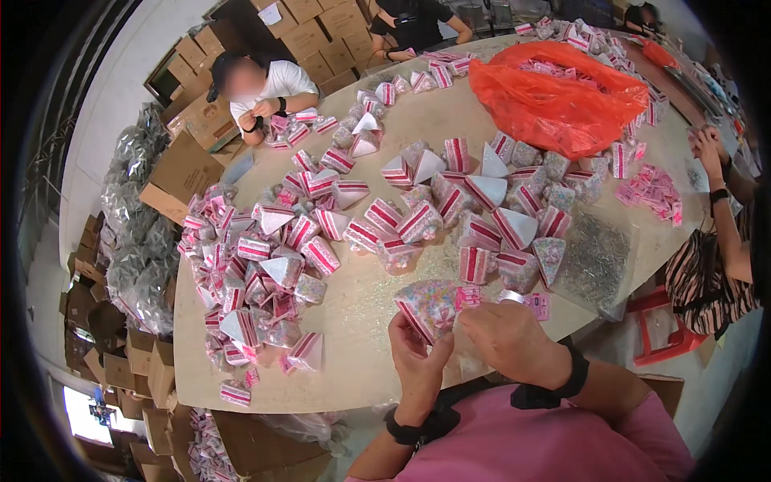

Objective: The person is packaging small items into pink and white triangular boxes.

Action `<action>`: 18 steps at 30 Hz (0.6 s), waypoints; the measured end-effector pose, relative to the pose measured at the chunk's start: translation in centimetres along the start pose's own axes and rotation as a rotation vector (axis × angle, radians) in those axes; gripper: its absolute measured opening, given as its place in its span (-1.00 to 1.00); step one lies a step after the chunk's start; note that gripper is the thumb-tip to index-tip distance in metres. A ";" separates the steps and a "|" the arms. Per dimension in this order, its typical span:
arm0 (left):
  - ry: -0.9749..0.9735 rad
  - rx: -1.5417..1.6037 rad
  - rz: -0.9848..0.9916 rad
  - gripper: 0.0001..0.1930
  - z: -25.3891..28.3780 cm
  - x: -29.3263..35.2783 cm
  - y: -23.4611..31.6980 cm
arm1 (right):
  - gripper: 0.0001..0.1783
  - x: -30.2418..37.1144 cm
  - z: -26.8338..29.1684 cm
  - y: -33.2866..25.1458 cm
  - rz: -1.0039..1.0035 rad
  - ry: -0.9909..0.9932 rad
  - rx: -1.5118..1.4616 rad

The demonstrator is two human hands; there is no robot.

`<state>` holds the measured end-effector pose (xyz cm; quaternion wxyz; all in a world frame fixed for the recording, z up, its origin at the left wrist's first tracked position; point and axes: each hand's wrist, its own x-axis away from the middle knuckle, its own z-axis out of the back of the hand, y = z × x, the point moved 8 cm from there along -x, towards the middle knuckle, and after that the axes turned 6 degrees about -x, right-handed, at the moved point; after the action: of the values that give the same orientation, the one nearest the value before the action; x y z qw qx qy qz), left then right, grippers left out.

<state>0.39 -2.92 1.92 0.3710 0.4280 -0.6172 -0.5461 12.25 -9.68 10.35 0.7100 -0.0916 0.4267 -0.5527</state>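
Note:
My left hand point(411, 353) holds a cake-slice-shaped plush toy point(434, 304) by its striped pink and white side. Its sprinkled face is turned up. A small pink card tag point(467, 298) sits at the toy's right corner. Right beside that corner, my right hand point(510, 337) is closed with its fingertips pinched together; whatever is in them is hidden. Just past its knuckles lie some pink cards point(538, 305) and a small silvery-white piece point(511, 296). Several similar cake slices point(490, 261) stand on the table beyond my hands.
A clear bag of thin metal pieces point(598, 261) lies to the right. A big heap of cake slices point(265, 273) covers the left side. Farther back is a red plastic bag point(554, 104). Other people work around the curved table point(361, 353), near a red stool point(662, 329).

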 end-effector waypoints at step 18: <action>0.072 -0.257 -0.161 -0.29 0.2 0.8 0.7 | -0.86 0.3 -0.2 -0.1 -0.021 -0.028 0.090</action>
<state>-0.14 -3.59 2.58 0.3996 0.4446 -0.4922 -0.6327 12.02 -9.90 10.10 0.7136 -0.0715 0.3905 -0.5773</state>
